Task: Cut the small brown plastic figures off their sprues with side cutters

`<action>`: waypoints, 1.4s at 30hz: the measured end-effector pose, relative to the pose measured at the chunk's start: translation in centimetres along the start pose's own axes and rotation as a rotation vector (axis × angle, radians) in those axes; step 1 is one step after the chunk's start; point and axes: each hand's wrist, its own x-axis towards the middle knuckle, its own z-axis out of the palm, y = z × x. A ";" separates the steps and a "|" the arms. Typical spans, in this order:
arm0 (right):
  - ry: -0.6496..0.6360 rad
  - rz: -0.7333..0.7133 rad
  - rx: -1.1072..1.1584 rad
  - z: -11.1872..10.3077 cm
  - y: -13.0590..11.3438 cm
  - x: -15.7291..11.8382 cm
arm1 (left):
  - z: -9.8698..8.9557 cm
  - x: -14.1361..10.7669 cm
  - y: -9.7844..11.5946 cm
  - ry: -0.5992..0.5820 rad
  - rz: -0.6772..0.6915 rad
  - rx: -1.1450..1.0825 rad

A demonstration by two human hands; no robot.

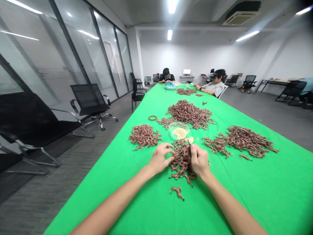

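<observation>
- The right hand (pixel 200 160) is closed around a slim dark tool (pixel 189 148), its tip pointing away toward the bowl.
- The left hand (pixel 159 159) curves its fingers at the left edge of the middle pile (pixel 181 158); whether it pinches a piece, I cannot tell.
- The middle pile, made of small knobbly brown pieces, lies between the two hands and spreads a little nearer than them.
- A separate brown piece (pixel 177 192) lies on the near side of this pile.
- Just beyond the pile stands a clear bowl (pixel 172 127) with pale bits (pixel 180 132) in it; more pale crumbs (pixel 191 139) lie beside it, at its near right.
- To the left is a rounded pile (pixel 144 135) of similar pieces, and to the right a wider pile (pixel 248 141).
- Beyond the bowl sits a larger heap (pixel 189 112), with a brown ring (pixel 153 118) to its left.
- All of these rest on the table (pixel 137 195), covered in green.
- Toward the far end are another pile (pixel 186 91) and a blue bag (pixel 170 86).
- One person (pixel 166 76) sits at the far end, another (pixel 215 85) at the far right side.
</observation>
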 end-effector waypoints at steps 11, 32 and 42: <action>-0.091 -0.173 -0.121 0.7 -4.3 0.3 | -3.0 -1.5 -2.7 0.064 -0.329 -0.568; -0.234 -0.548 -0.463 3.4 -5.4 -1.6 | -4.0 -5.7 -2.7 -0.222 -0.537 -0.842; -0.168 -0.649 -0.472 3.6 -4.6 -2.3 | -4.3 -6.1 -3.1 -0.216 -0.523 -0.888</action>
